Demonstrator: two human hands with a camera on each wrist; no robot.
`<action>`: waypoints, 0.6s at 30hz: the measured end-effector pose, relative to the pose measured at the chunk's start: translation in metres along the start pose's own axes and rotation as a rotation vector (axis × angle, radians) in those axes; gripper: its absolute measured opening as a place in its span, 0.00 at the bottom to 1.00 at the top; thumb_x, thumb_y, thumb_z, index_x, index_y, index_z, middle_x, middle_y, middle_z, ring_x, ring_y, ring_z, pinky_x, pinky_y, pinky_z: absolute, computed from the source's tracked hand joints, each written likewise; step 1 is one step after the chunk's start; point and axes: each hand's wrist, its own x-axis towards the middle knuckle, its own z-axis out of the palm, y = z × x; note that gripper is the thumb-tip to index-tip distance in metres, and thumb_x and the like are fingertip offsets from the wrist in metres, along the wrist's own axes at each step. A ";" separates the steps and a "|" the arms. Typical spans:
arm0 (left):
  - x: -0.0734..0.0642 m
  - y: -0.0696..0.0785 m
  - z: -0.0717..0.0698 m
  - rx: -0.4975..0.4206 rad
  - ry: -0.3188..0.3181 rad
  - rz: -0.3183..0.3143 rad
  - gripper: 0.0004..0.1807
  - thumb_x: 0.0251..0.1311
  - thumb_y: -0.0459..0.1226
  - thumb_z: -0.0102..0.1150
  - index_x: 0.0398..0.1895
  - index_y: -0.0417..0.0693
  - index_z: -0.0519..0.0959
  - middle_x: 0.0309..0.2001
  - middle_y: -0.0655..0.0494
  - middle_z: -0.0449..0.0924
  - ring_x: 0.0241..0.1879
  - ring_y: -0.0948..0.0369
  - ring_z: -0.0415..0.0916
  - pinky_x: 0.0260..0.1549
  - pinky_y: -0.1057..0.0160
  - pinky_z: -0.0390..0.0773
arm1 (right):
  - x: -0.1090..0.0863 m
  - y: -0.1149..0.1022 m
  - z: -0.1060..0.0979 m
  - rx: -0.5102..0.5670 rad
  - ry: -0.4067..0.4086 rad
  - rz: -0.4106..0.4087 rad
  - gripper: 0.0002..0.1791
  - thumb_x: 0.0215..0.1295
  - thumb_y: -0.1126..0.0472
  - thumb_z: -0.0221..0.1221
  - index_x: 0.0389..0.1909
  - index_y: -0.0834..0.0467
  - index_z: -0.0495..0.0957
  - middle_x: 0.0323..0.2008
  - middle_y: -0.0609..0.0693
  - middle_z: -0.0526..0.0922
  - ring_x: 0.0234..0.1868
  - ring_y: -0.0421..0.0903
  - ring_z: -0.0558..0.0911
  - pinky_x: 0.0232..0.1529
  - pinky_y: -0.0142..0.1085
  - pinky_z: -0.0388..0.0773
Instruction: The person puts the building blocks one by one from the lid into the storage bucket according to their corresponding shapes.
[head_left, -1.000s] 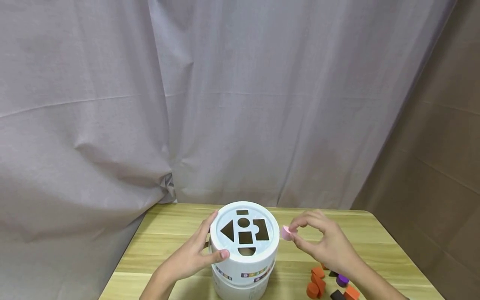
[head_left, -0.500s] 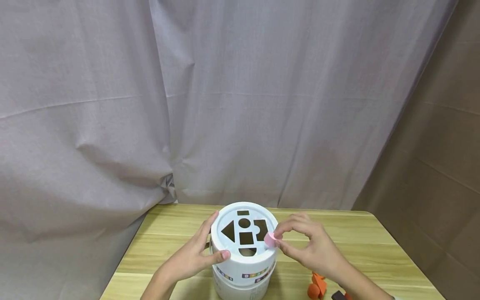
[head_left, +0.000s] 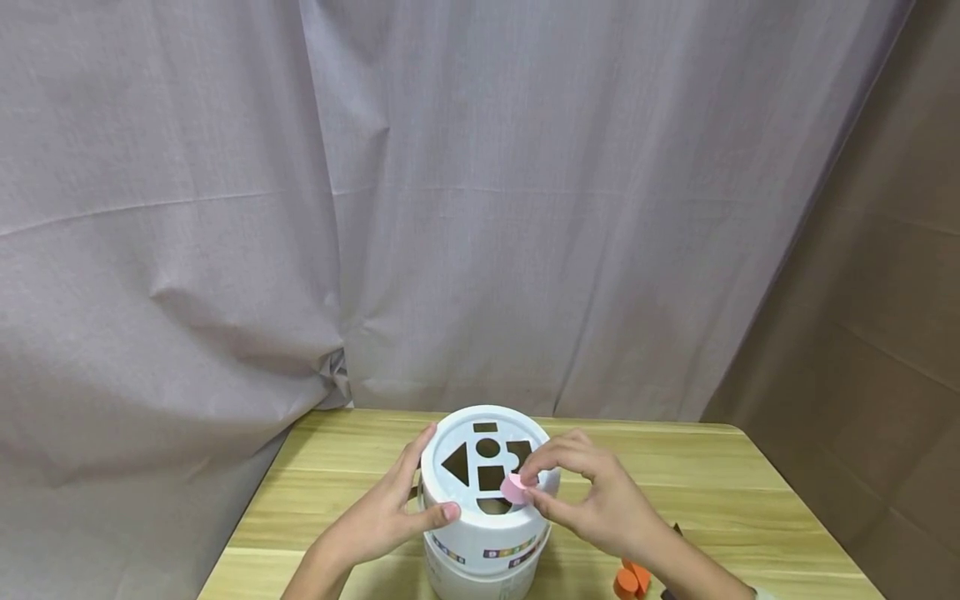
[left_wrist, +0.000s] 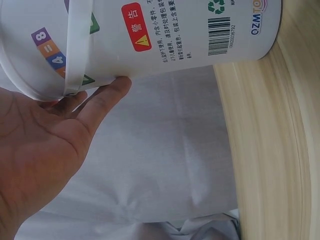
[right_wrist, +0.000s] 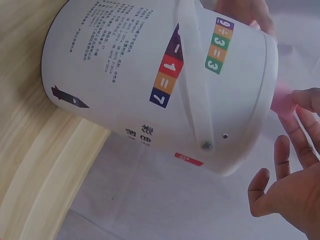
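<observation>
A white bucket (head_left: 480, 575) stands on the wooden table, its lid (head_left: 517, 425) cut with several shaped holes. My left hand (head_left: 386, 508) rests against the bucket's left side, thumb over the rim; in the left wrist view its fingers (left_wrist: 102, 102) lie fairly straight along the wall. Between thumb and forefinger, my right hand (head_left: 592, 500) pinches a pink half-round block (head_left: 513, 489) over the front right of the lid, overlapping the edge of the half-round hole (head_left: 491, 506). The right wrist view shows the block beyond the bucket's rim, with the other fingers spread loosely.
Orange blocks (head_left: 626, 583) lie on the table (head_left: 720, 483) right of the bucket, partly hidden by my right forearm, with a dark block (head_left: 667, 595) beside them. A white handle (right_wrist: 192, 85) crosses the bucket's side. Grey curtain (head_left: 465, 208) hangs behind the table.
My right hand has carried the pink block leftward from beside the bucket to over the lid's front holes. The left hand and bucket stay in place.
</observation>
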 end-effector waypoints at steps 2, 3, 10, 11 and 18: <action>0.000 0.000 0.000 0.000 0.001 0.002 0.62 0.69 0.52 0.77 0.93 0.67 0.41 0.92 0.50 0.43 0.88 0.43 0.54 0.76 0.35 0.75 | 0.001 0.000 0.003 0.013 -0.014 0.011 0.22 0.58 0.69 0.80 0.45 0.41 0.90 0.46 0.35 0.92 0.52 0.40 0.82 0.62 0.34 0.80; 0.000 0.000 0.000 0.001 0.001 0.003 0.62 0.69 0.52 0.77 0.93 0.67 0.41 0.92 0.50 0.43 0.88 0.43 0.54 0.76 0.35 0.75 | 0.002 0.000 0.004 0.015 -0.020 0.014 0.22 0.58 0.69 0.80 0.45 0.40 0.90 0.46 0.34 0.92 0.52 0.39 0.82 0.61 0.34 0.80; 0.001 -0.001 0.000 -0.005 0.002 0.012 0.62 0.69 0.51 0.77 0.93 0.65 0.42 0.92 0.49 0.43 0.88 0.42 0.54 0.75 0.35 0.75 | 0.004 0.002 0.014 0.039 -0.022 -0.047 0.20 0.59 0.69 0.80 0.45 0.42 0.89 0.44 0.36 0.92 0.48 0.40 0.80 0.55 0.33 0.78; 0.001 -0.001 0.000 -0.007 0.001 0.012 0.62 0.69 0.51 0.77 0.93 0.65 0.42 0.92 0.49 0.43 0.88 0.42 0.54 0.75 0.35 0.75 | 0.004 0.001 0.015 0.041 -0.020 -0.054 0.20 0.59 0.69 0.80 0.45 0.42 0.89 0.44 0.37 0.92 0.48 0.40 0.80 0.55 0.34 0.78; 0.001 -0.001 0.001 -0.012 -0.011 0.018 0.61 0.70 0.50 0.76 0.93 0.65 0.41 0.92 0.49 0.42 0.87 0.44 0.55 0.76 0.38 0.75 | 0.004 -0.002 0.018 0.039 -0.046 0.009 0.18 0.62 0.65 0.80 0.44 0.39 0.89 0.44 0.31 0.91 0.50 0.37 0.81 0.59 0.34 0.79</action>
